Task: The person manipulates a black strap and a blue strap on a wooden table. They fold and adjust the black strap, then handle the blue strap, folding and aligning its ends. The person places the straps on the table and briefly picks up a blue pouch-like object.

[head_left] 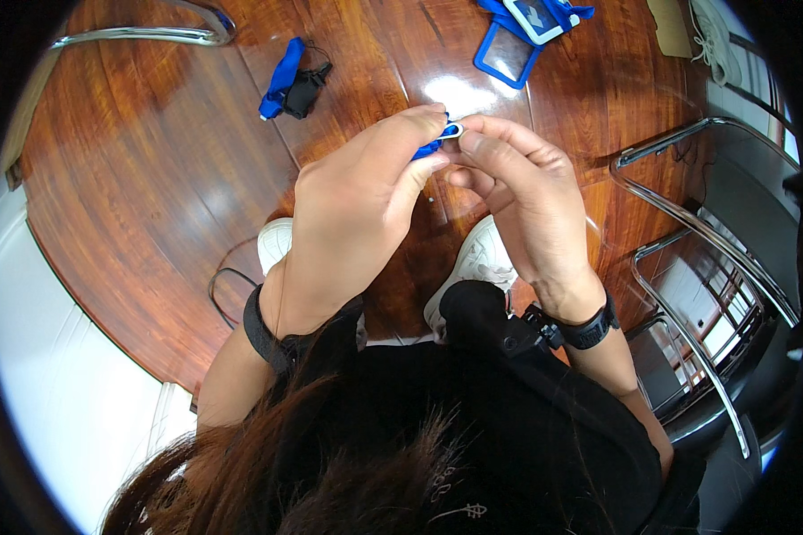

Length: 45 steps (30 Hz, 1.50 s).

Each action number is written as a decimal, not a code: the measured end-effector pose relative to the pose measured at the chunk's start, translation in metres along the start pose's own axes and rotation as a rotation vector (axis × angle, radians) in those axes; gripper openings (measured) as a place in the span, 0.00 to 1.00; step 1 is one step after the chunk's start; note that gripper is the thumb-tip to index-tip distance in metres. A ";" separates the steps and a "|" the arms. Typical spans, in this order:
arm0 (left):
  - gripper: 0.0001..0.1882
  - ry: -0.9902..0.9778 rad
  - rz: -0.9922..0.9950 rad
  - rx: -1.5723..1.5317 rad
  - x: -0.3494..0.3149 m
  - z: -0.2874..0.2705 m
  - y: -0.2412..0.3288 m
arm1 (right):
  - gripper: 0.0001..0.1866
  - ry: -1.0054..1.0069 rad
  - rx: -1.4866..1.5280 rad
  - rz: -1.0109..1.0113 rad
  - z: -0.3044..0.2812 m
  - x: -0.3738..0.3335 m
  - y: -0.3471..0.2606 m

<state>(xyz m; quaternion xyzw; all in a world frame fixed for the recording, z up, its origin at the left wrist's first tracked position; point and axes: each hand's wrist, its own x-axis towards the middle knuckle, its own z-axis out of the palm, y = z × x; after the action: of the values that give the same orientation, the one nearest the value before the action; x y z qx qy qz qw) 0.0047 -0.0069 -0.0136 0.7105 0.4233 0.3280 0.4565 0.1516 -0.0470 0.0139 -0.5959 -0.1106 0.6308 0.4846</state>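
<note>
My left hand (pixel 357 178) is closed on a bunched blue lanyard (pixel 426 150), whose fabric shows between thumb and fingers. A small white loop-shaped clip (pixel 452 131) sticks out of the lanyard toward the right. With thumb and forefinger, my right hand (pixel 526 178) pinches the end of that clip; its other fingers are curled below. Both hands meet in front of me above the wooden floor. My fingers cover most of the lanyard, and how the clip joins it is hidden.
Beyond my left hand lie a blue strap (pixel 284 78) and a black item (pixel 306 92). Badge holders, one blue-framed (pixel 507 61), lie farther right with blue ribbon. Chrome-framed chairs (pixel 687 214) stand at right; a chrome leg (pixel 152 36) shows far left. My white shoes (pixel 482 254) are below.
</note>
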 end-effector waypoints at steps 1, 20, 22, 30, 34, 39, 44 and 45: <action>0.14 0.001 0.031 0.032 0.000 0.000 0.000 | 0.09 -0.002 0.003 0.012 0.000 -0.001 -0.001; 0.10 -0.039 -0.118 -0.100 0.002 0.000 0.009 | 0.08 0.065 0.012 -0.041 0.003 0.000 0.007; 0.10 -0.100 -0.235 -0.157 0.000 -0.003 0.012 | 0.08 0.066 0.014 -0.043 0.002 0.000 0.007; 0.09 -0.042 -0.162 -0.152 0.002 -0.002 0.007 | 0.08 0.042 0.037 -0.012 0.004 0.001 0.012; 0.11 -0.047 -0.225 -0.225 0.001 -0.004 0.011 | 0.08 0.093 0.037 -0.116 0.010 -0.002 0.016; 0.13 -0.037 -0.213 -0.188 0.003 -0.005 0.008 | 0.07 0.064 -0.063 -0.200 0.013 -0.004 0.018; 0.13 -0.067 -0.196 -0.180 0.001 -0.005 0.010 | 0.05 0.136 -0.083 -0.217 0.016 -0.006 0.017; 0.12 -0.077 -0.197 -0.186 0.001 -0.004 0.011 | 0.05 0.136 -0.060 -0.218 0.017 -0.007 0.017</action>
<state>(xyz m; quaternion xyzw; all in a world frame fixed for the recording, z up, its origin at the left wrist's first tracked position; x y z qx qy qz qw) 0.0048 -0.0067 -0.0014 0.6323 0.4407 0.2919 0.5664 0.1277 -0.0534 0.0101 -0.6360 -0.1606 0.5288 0.5386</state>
